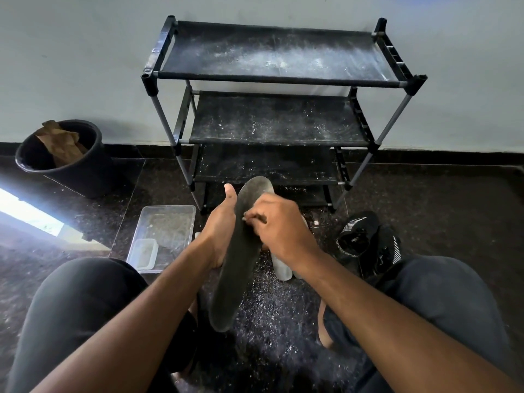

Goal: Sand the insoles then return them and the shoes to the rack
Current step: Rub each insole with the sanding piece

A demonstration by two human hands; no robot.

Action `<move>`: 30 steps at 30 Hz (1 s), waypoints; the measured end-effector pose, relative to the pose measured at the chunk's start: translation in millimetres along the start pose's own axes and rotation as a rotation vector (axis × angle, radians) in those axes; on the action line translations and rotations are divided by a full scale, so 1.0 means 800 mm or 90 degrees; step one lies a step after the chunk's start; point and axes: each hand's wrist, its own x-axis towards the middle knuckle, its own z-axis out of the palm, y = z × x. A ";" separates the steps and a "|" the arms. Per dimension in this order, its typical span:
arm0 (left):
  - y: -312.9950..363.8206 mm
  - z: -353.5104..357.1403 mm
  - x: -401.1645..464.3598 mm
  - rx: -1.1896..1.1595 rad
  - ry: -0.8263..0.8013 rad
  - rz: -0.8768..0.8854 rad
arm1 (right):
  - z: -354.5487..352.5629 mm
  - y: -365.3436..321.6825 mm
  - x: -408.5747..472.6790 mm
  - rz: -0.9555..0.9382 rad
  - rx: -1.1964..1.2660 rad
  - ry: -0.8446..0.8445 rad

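Dust speckles the dark floor (272, 313) below the rack (272, 114) at twelve o'clock. My left hand (219, 222) grips the insole (235, 265); my right hand (279, 225) pinches something small against it. Shoes (368, 245) lie at three o'clock.

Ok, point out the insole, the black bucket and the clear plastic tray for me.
insole (238, 268): head view, mid sole surface.
black bucket (88, 177): head view, outer side wall.
clear plastic tray (167, 207): head view, far rim.
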 end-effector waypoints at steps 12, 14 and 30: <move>-0.004 -0.004 0.008 0.017 0.032 -0.004 | -0.005 0.002 0.003 0.023 0.006 -0.010; -0.004 -0.003 0.008 0.023 -0.005 -0.009 | -0.008 0.010 0.011 0.039 -0.006 0.048; -0.006 -0.009 0.017 0.044 0.085 0.023 | -0.003 -0.003 0.000 -0.005 -0.010 -0.070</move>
